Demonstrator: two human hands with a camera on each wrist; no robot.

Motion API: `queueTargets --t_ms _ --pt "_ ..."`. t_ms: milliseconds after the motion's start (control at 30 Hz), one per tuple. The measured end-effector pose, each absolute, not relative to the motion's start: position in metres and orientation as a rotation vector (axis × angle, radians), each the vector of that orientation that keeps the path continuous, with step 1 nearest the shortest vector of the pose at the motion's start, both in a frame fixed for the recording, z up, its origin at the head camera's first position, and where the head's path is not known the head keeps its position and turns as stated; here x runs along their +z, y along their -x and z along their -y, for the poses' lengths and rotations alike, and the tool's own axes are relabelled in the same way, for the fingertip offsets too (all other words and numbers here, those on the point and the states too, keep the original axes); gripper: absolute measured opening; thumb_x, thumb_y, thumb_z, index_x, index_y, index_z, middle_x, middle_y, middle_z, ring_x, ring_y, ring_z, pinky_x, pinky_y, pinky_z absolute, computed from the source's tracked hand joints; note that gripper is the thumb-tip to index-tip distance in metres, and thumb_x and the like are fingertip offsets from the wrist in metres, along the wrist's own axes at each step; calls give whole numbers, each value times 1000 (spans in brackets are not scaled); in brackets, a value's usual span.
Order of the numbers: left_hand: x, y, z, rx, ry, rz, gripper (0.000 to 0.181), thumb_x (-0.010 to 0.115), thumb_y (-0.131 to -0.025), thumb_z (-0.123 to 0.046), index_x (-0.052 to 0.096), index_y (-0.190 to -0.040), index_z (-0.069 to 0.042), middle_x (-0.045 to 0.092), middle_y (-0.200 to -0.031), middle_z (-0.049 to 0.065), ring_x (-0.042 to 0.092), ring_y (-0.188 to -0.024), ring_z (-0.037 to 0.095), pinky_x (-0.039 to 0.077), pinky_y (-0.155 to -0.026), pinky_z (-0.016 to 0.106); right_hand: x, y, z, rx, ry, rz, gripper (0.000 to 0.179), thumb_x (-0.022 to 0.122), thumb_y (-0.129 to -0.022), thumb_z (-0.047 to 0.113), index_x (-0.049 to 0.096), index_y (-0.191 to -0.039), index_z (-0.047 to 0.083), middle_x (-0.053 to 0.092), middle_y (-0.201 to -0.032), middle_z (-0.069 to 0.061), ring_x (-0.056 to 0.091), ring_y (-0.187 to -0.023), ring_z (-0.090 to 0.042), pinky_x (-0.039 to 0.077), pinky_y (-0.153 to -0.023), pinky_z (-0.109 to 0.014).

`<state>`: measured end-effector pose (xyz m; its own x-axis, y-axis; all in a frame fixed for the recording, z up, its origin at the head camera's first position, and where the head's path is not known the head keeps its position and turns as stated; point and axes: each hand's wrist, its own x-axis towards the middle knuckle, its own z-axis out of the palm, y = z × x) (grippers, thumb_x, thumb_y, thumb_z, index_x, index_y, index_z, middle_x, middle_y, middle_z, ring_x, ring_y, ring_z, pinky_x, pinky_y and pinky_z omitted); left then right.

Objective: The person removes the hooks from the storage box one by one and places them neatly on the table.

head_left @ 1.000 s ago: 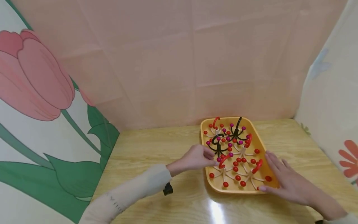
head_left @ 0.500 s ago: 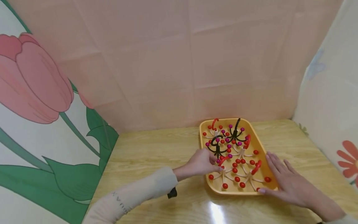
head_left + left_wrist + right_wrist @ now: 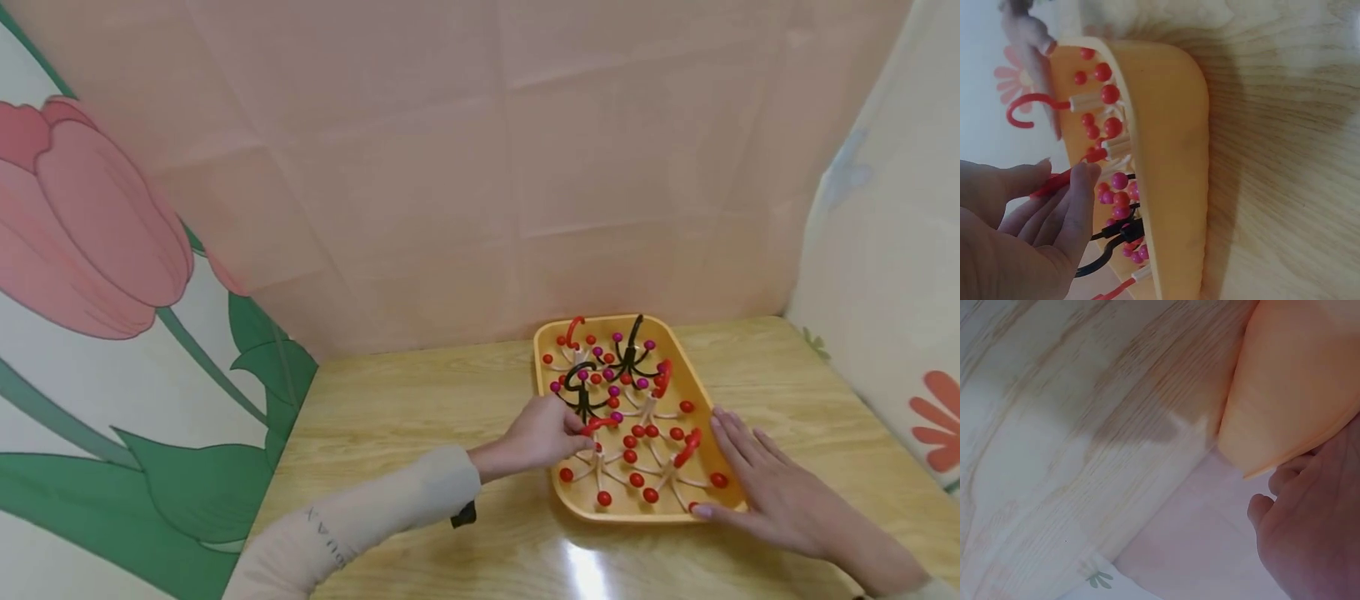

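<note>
A yellow tray (image 3: pixel 645 515) holds several small spider-like pieces, each with thin ball-tipped legs and a curved hook on top. My left hand (image 3: pixel 543 433) reaches over the tray's left rim. Thumb and fingers pinch the red hook (image 3: pixel 1060 180) of a white-legged piece (image 3: pixel 599 467) at the front left; its red-balled legs are within the tray. My right hand (image 3: pixel 780 483) rests along the right rim with fingers extended and the thumb at the front corner. Close behind the left hand is a black piece (image 3: pixel 583 402) with purple balls.
Another white piece (image 3: pixel 670 471) with a red hook sits at the front right of the tray. A second black piece (image 3: pixel 630 357) lies near the back. The tray stands on a wood-grain table (image 3: pixel 420 383), before a pink backdrop (image 3: pixel 405 208).
My left hand has moved slightly right and taken the red hook between thumb and fingers. The hook now leans flatter than before. My right hand stays on the tray's rim.
</note>
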<state>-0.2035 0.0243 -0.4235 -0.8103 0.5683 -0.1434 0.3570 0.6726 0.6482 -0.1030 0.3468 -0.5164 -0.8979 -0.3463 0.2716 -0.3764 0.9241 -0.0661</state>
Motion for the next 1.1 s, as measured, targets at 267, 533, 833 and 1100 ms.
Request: queueTargets --t_ms 267,533,833,1100 --pt "-437 203 -21 990 -812 -2600 12 73 -90 -29 81 -87 -20 66 -60 -14 42 -40 -2 31 -38 14 -516 104 -346 195 -537 2837 115 69 -79 64 11 -158 5 4 -167 -10 -4 -156 -15 -15 -121 -17" --pt "-442 202 -20 1014 -826 -2615 12 71 -91 -30 80 -90 -22 65 -61 -15 43 -39 -3 32 -37 13 -517 102 -347 237 -514 2857 114 70 -79 62 9 -158 6 2 -168 -10 -7 -155 -12 -16 -119 -13" --pt "-442 200 -16 1068 -803 -2580 11 72 -90 -29 80 -94 -23 65 -62 -16 44 -40 -1 33 -36 12 -518 99 -345 275 -463 2900 113 70 -81 60 6 -159 10 1 -168 -8 -5 -155 -16 -17 -112 -5" --pt "-437 206 -3 1208 -738 -2507 10 73 -88 -32 80 -93 -26 72 -69 -12 47 -43 2 33 -39 16 -517 101 -345 270 -449 2917 113 70 -82 60 5 -159 10 -5 -168 -7 -10 -154 -14 -18 -109 -3"
